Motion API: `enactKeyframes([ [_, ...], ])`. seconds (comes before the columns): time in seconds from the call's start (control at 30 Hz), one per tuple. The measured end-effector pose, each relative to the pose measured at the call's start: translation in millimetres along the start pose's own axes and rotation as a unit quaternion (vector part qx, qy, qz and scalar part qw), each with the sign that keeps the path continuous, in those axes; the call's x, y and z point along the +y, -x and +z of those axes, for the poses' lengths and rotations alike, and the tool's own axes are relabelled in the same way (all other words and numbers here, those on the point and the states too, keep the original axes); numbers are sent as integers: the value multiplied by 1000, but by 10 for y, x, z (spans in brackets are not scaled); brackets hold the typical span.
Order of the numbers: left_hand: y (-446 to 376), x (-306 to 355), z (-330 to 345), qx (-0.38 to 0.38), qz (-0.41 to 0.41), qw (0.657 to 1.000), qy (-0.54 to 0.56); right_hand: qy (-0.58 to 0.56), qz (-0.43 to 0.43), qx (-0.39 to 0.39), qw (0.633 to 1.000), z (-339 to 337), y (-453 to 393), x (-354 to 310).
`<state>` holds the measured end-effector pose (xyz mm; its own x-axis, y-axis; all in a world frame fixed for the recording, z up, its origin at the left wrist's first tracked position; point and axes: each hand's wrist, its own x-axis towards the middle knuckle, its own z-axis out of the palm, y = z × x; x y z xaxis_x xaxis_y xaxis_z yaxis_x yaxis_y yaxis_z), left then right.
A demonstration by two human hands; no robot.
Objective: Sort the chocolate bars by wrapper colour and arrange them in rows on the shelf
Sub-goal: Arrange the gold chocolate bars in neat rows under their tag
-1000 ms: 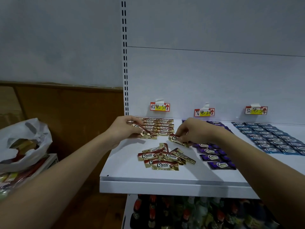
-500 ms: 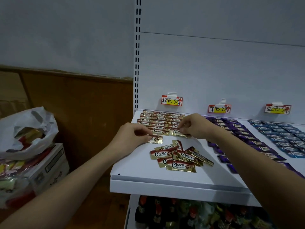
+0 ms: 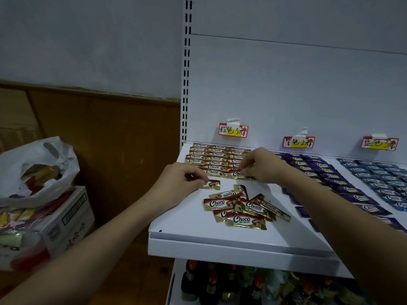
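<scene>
On the white shelf (image 3: pixel 198 234), brown-and-gold Choco bars lie in neat rows (image 3: pixel 211 159) at the back left. My left hand (image 3: pixel 178 183) pinches one brown bar (image 3: pixel 211 184) flat on the shelf just in front of the rows. My right hand (image 3: pixel 262 166) pinches another brown bar (image 3: pixel 239 174) at the front right end of the rows. A loose pile of several brown bars (image 3: pixel 242 208) lies nearer the front edge. Purple bars (image 3: pixel 319 170) fill the middle section and blue bars (image 3: pixel 378 175) the right.
Three price labels (image 3: pixel 233 130) hang on the back panel. Bottles (image 3: pixel 220 285) stand on the lower shelf. To the left, a white plastic bag (image 3: pixel 37 170) sits on a cardboard box (image 3: pixel 68 219) against a wooden wall.
The view has shifted left and closer. My left hand has drawn its bar down to a spot in front of the rows; my right hand has set its bar at the rows' front end.
</scene>
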<state>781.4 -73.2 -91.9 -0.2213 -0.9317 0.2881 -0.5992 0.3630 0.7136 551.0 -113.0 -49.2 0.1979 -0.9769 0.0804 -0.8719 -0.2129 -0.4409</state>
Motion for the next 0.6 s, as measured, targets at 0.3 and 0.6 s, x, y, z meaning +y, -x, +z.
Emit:
enactKeyframes([
  [0.3, 14, 40, -69, -32, -6, 999, -22, 16, -41, 73, 996, 116, 176, -41],
  [0.6, 6, 101, -199, -89, 40, 986, -138, -40, -146, 9, 988, 372, 522, -164],
])
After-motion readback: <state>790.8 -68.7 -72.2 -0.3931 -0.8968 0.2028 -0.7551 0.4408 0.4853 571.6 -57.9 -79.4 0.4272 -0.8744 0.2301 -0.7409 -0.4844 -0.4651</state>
